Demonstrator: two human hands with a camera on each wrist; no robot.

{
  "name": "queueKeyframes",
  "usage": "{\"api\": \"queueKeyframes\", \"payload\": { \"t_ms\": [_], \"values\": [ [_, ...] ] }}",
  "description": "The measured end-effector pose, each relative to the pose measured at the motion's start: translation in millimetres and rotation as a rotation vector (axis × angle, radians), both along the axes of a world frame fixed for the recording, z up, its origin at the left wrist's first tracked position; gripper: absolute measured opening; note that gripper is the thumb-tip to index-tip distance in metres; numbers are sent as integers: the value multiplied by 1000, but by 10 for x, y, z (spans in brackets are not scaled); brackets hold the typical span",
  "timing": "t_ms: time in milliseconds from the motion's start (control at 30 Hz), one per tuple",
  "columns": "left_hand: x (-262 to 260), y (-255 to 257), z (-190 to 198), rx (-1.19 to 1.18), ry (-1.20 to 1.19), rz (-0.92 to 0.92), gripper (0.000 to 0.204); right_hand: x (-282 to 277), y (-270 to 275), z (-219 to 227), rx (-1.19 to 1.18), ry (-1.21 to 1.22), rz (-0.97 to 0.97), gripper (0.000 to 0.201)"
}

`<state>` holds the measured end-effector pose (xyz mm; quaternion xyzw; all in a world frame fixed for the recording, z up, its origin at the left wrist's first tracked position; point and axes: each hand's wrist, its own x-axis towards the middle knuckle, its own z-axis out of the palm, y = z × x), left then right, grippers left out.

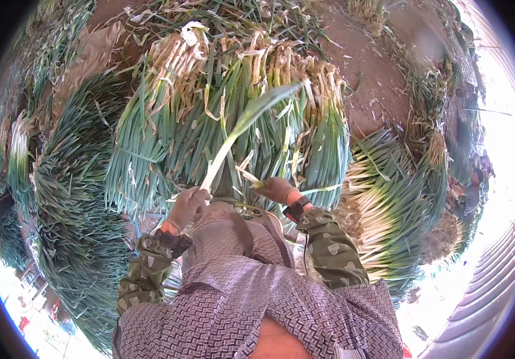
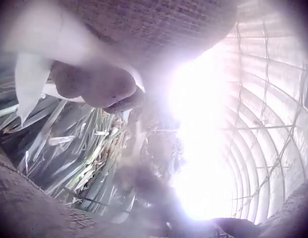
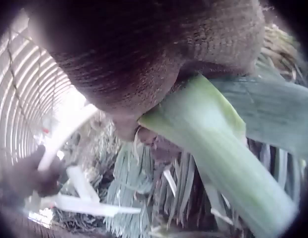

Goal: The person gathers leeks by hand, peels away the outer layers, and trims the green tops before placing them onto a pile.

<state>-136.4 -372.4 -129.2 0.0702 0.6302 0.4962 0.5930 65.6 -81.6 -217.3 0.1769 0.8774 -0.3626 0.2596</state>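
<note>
Fingers (image 1: pixel 193 194) of our gloved left hand (image 1: pixel 184 206) curl round the white base of one green onion stalk (image 1: pixel 233 134) while our right hand (image 1: pixel 276 190) pinches a stripped outer leaf (image 1: pixel 247 177), with heaped bundles (image 1: pixel 168 143) beyond apparently awaiting cleaning.
</note>
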Motion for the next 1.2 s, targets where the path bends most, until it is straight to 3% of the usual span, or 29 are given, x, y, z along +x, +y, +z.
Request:
{"api": "queueKeyframes", "payload": {
  "t_ms": [67,167,200,233,300,333,400,467,533,600,633,667,700,733,800,833,967,1100,1200],
  "values": [
    [20,40,37,2,11,19,39,-106,328,-311,222,30,91,30],
    [17,79,34,-8,131,-19,35,-437,1781,256,1189,290,80,31],
    [15,93,29,-10,174,-23,34,-652,2051,898,614,469,-548,29],
    [31,141,45,-10,217,-24,33,-871,2318,1550,55,901,-1150,27],
    [63,206,-33,-6,334,-50,32,-759,2807,1801,1236,570,-695,35],
    [66,249,-9,-1,363,-65,33,-855,2533,2223,1176,551,-838,33],
    [105,376,43,17,416,-89,34,-780,2221,2286,999,607,-727,31],
    [162,479,104,36,573,-166,36,-622,1783,1740,712,569,-622,33],
    [230,566,119,29,670,-252,35,-454,1144,873,230,414,-686,37],
    [337,676,187,57,843,-391,31,-385,339,355,-435,325,-946,41],
    [407,725,200,50,901,-466,30,-419,26,316,-739,316,-1125,43],
    [474,757,215,44,957,-553,29,-573,-234,690,-977,291,-1409,42],
    [507,784,279,168,1113,-699,30,-605,-271,642,-1123,363,-1545,41],
    [557,824,297,121,1070,-731,30,-640,-245,681,-1270,441,-1674,40],
    [599,934,330,31,997,-783,30,-595,-54,799,-1206,500,-1879,37],
    [564,959,358,145,975,-767,29,-499,88,828,-1153,560,-1922,37],
    [561,1135,468,284,818,-904,29,186,614,714,-1142,772,-1968,41],
    [622,1186,634,256,230,-794,32,915,931,695,-1072,896,-2028,42],
    [429,1009,819,422,556,-1050,31,1482,1137,729,-1029,983,-2061,41]
  ]
}}
